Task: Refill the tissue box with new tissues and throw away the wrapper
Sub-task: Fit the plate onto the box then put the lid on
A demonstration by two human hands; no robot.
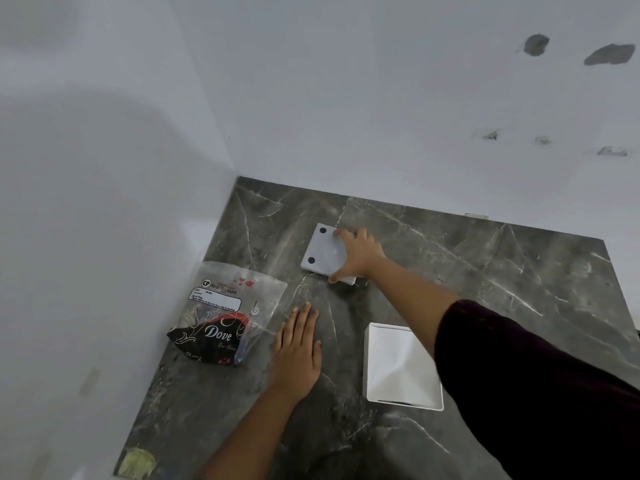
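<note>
A white square tissue box part (322,252) with two black dots on top lies far back on the dark marble counter (485,271); a bit of white tissue shows under its near edge. My right hand (356,256) grips it from the right, fingers over its top. Nearer, on the right, a second white box part (401,367) lies with its hollow side up. The clear plastic tissue wrapper (225,315), printed "Dove", lies flat and emptied at the left. Just right of the wrapper, my left hand (298,351) rests flat on the counter, fingers together.
White walls meet in a corner behind and left of the counter. A yellowish patch (136,462) marks the counter's near left corner. The counter's right edge drops off at the far right.
</note>
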